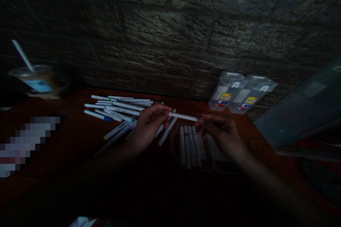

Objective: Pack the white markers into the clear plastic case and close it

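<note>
Between my two hands a white marker pen [184,116] is held level above the table, with a thin reddish band near its left end. My left hand [150,124] pinches that left end, while my right hand [220,129] has its fingers closed on the other end. Below the pen lies an open clear plastic case [174,142] with several white markers [189,145] side by side in its left half. A loose pile of white markers [119,108] with coloured ends spreads to the left, partly hidden behind my left hand.
Two clear plastic boxes [241,94] with yellow and blue labels stand upright at the back right. At the far left, a plastic drink cup [39,81] with a straw sits on a small tray. A rough brick wall [165,35] rises behind the brown table [71,113]. The light is dim.
</note>
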A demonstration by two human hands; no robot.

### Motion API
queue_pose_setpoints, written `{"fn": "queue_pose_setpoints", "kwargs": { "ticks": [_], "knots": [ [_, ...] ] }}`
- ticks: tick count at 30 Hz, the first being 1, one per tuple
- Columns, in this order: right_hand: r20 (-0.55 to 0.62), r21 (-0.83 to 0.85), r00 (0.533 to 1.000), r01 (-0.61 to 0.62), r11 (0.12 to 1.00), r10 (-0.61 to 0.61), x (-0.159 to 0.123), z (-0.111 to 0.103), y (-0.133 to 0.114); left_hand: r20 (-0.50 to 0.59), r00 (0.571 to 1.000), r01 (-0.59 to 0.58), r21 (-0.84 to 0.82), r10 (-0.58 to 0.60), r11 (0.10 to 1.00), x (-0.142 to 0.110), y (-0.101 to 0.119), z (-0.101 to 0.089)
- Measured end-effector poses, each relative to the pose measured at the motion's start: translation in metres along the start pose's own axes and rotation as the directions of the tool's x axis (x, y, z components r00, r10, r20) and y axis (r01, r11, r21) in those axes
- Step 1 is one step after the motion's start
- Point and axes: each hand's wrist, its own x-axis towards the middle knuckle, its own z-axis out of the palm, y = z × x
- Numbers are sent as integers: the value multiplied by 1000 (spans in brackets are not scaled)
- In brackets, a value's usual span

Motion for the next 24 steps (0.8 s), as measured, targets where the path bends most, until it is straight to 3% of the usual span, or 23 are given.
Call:
{"fn": "queue_pose_setpoints", "kwargs": {
  "ticks": [6, 11, 19, 24],
  "knots": [
    [9, -144, 1000, 13, 989, -11, -4, 3, -1, 131, 991, -21, 139, 3, 990, -13, 7, 10],
    [26, -273, 989, 145, 951, -144, -10, 9, 2, 220, 974, 14, 151, -47, 988, -23, -3, 14],
    [49, -460, 948, 301, 835, -314, -19, 13, 4, 310, 948, 50, 92, -77, 994, -27, -1, 17],
    [26, -455, 939, 318, 832, -344, -19, 13, 5, 299, 948, 90, 79, -109, 993, -25, -2, 16]
  ]
}}
